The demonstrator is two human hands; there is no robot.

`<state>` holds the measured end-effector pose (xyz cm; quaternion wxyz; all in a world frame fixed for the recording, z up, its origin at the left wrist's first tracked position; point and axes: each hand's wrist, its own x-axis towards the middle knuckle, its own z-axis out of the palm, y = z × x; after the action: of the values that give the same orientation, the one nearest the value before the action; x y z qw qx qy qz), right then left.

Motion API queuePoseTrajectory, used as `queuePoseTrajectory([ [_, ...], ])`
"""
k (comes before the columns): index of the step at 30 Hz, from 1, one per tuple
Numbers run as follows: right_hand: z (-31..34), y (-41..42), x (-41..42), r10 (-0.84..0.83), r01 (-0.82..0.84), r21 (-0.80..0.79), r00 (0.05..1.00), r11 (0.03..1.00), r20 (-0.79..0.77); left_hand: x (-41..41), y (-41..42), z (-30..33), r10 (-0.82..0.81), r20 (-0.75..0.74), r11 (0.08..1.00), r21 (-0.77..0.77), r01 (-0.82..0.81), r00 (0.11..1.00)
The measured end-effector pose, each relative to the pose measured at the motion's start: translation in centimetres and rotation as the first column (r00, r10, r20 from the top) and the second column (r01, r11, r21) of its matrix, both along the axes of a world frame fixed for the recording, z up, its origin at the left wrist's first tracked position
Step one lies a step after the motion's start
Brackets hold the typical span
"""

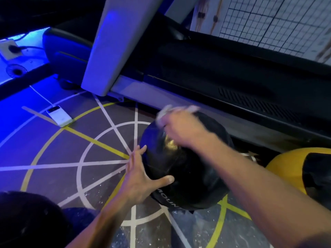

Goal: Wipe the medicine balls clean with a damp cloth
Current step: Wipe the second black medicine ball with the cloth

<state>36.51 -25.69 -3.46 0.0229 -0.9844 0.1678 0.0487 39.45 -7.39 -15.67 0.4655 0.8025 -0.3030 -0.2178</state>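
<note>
- Black ball (188, 169) sits on the floor (53, 149) at the centre of your view, on the painted white and yellow lines, just in front of the treadmill (215, 72).
- Your left hand (141, 176) presses flat against the ball's 9 o'clock side, fingers straight and spread, thumb reaching across its near face; it grips nothing.
- Your right hand (180, 129) lies on the ball's 12 o'clock top, blurred, with its fingers curled round a pale cloth (172, 111).
- That cloth sticks out beyond your knuckles toward the treadmill.
- White lettering shows on the ball's lower edge at 6 o'clock, only partly readable.
- At 3 o'clock from the black ball a yellow ball (286, 169) with a black panel rests on the floor, near but apart.
- At 10 o'clock, well apart, a white power bank (60, 116) lies on the floor with a white cable running away from it.
- Blue light washes the floor on that side.
</note>
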Motion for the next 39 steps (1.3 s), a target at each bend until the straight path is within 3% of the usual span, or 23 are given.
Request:
queuePoseTrajectory([
  [2,-1.3,4.0,-0.6,0.245,-0.238,0.080,0.964,0.968,-0.104,-0.3,0.4,-0.5,0.010,0.011,1.000,-0.021,-0.010,1.000],
  [4,-0.5,2.3,-0.9,0.338,-0.334,0.086,0.940,0.939,-0.037,-0.8,0.9,-0.7,0.005,0.017,1.000,-0.024,-0.004,1.000],
  [5,0.4,-0.1,-0.7,0.258,-0.257,0.070,0.966,0.964,-0.003,-1.1,1.1,-0.8,0.002,0.013,1.000,-0.020,-0.002,1.000],
  [7,2.1,-6.2,0.0,-0.057,0.057,-0.016,0.997,0.998,0.043,-1.4,1.4,-0.7,-0.005,0.001,1.000,-0.013,0.005,1.000],
  [9,3.0,-11.2,-0.8,-0.353,0.360,-0.018,0.922,0.933,0.162,-1.8,1.6,-0.4,-0.030,0.006,1.000,-0.004,0.030,1.000],
  [11,2.6,-11.9,-1.2,-0.393,0.391,0.054,0.893,0.919,0.220,-2.1,1.7,-0.2,-0.036,0.013,0.999,0.001,0.036,0.999],
  [16,0.3,-5.1,-0.3,-0.031,0.023,0.110,0.997,0.994,0.068,-3.4,1.0,-0.1,-0.023,0.089,1.000,-0.007,0.024,0.996],
  [19,-0.5,-0.1,-1.2,0.399,-0.399,0.128,0.917,0.908,0.023,-3.8,1.1,-0.4,-0.005,0.118,1.000,0.026,0.002,0.993],
  [21,-0.1,-1.4,-1.4,0.477,-0.469,0.205,0.879,0.859,0.010,-4.0,1.3,-0.3,-0.008,0.125,0.999,0.035,0.003,0.992],
  [22,0.1,-3.4,-1.3,0.387,-0.385,0.226,0.921,0.895,0.036,-4.2,1.3,-0.2,-0.014,0.123,0.999,0.040,0.009,0.992],
  [23,0.8,-5.7,-1.3,0.192,-0.197,0.195,0.980,0.961,0.042,-4.3,1.3,-0.1,-0.018,0.121,0.999,0.040,0.013,0.992],
  [25,1.4,-9.1,-1.4,-0.179,0.177,0.127,0.984,0.976,0.002,-4.5,1.2,0.1,-0.022,0.127,0.999,0.039,0.018,0.992],
  [26,1.6,-8.8,-1.6,-0.218,0.216,0.116,0.976,0.970,0.009,-4.4,1.0,0.1,-0.024,0.132,0.999,0.034,0.020,0.991],
  [29,0.4,-0.7,-2.2,0.133,-0.133,0.171,0.991,0.976,0.011,-4.1,0.8,0.0,-0.015,0.120,1.000,0.017,0.013,0.993],
  [32,-0.6,3.0,-4.3,0.408,-0.396,0.156,0.911,0.905,-0.053,-4.4,1.5,-0.2,-0.006,0.138,1.000,0.023,0.003,0.990],
  [34,-0.1,0.6,-4.4,0.345,-0.351,0.125,0.936,0.928,0.063,-5.3,2.4,-0.8,0.006,0.219,0.999,0.034,-0.014,0.976],
  [37,0.5,-5.0,-2.9,-0.021,0.007,0.083,0.984,0.997,0.178,-6.8,3.3,-2.2,-0.032,0.433,0.996,0.086,-0.006,0.901],
  [39,0.2,-5.4,-1.6,-0.133,0.125,0.053,0.975,0.991,0.180,-7.2,2.9,-2.4,-0.040,0.485,0.996,0.088,-0.003,0.874],
])
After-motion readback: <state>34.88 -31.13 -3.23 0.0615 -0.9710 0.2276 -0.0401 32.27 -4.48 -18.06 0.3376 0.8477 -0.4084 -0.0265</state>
